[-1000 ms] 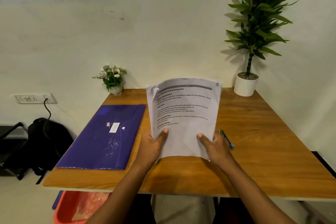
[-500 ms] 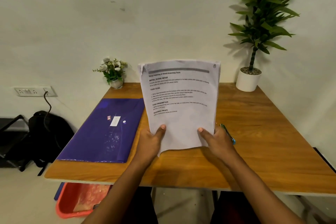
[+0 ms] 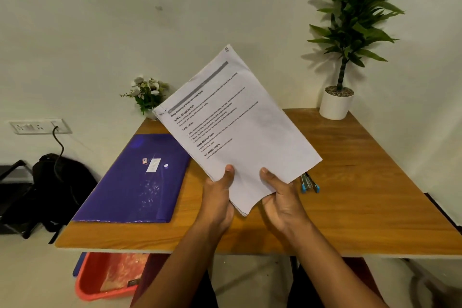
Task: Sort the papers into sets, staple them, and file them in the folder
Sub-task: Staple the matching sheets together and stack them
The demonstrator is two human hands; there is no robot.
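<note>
A stack of white printed papers (image 3: 240, 127) is held up above the wooden table (image 3: 362, 197), tilted so its top leans to the right. My left hand (image 3: 218, 197) grips its lower left edge, thumb on the front page. My right hand (image 3: 280, 197) grips the bottom edge beside it. A purple folder (image 3: 130, 182) lies flat and closed on the table's left half. A blue and silver stapler (image 3: 309, 182) rests on the table just right of my right hand, partly hidden by the papers.
A small flower pot (image 3: 148, 97) stands at the table's back left, a tall plant in a white pot (image 3: 336, 105) at the back right. A red bin (image 3: 110, 275) sits under the table. A black bag (image 3: 52, 187) lies on the floor at the left.
The papers were upright and square to me; now both hands have rotated the stack clockwise and lifted it slightly. The camera has come closer.
</note>
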